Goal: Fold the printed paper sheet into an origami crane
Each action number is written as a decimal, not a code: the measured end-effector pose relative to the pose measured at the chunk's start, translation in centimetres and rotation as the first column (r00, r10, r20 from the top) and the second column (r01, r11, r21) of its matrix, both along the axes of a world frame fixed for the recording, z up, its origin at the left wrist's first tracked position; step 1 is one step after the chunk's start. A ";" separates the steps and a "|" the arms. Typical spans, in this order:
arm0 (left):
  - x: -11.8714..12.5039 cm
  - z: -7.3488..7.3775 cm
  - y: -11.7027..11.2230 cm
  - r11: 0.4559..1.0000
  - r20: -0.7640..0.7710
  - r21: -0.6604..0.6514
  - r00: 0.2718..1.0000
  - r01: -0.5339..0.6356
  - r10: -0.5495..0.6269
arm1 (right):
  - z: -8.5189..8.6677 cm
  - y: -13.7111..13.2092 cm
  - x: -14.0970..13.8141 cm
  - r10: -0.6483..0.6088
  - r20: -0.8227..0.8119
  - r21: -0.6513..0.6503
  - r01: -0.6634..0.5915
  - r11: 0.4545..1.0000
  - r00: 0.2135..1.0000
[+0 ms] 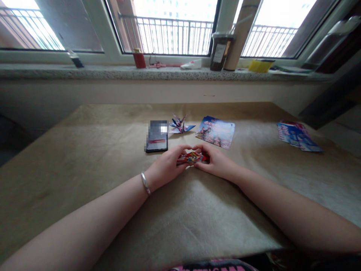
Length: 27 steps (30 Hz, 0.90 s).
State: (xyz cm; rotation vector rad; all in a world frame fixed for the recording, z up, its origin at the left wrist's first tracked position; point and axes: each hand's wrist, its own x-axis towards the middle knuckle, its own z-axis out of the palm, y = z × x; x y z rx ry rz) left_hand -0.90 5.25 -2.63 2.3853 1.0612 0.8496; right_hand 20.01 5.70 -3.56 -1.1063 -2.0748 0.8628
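Between my two hands is a small piece of folded red patterned paper (193, 158), held just above the table. My left hand (170, 160), with a silver bangle at the wrist, grips its left end between thumb and fingers. On the other end, my right hand (215, 160) is closed in the same way. The fingertips nearly meet behind the paper and hide part of its edges. Just beyond the hands stands a blue and pink folded paper crane (182, 126). Right of the crane lies a stack of blue and pink printed paper sheets (216, 131).
A phone (157, 137) lies left of the crane. More printed sheets (299, 136) are fanned out at the right on the brown table (113, 128). Behind, the stone windowsill (175, 75) carries a red container (139, 59), a dark lidded container (220, 52) and a yellow item (261, 66).
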 end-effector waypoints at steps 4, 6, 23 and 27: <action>-0.2 0.0 0.1 0.996 -0.032 0.085 0.999 0.028 -0.026 | 0.4 -0.2 -0.1 -0.014 0.047 0.034 0.013 0.999 0.999; -0.2 0.0 0.1 0.989 -0.055 0.130 0.997 0.065 -0.058 | 0.4 -0.2 -0.2 -0.031 0.051 0.076 0.027 0.997 0.998; -0.3 0.0 0.6 0.971 -0.185 0.205 0.979 0.124 -0.086 | 1.1 -0.2 0.4 -0.075 0.513 0.536 -0.251 0.806 0.855; -0.3 0.0 0.8 0.973 -0.187 0.196 0.979 0.120 -0.083 | 1.1 -0.2 0.2 -0.138 0.579 0.553 -0.263 0.790 0.804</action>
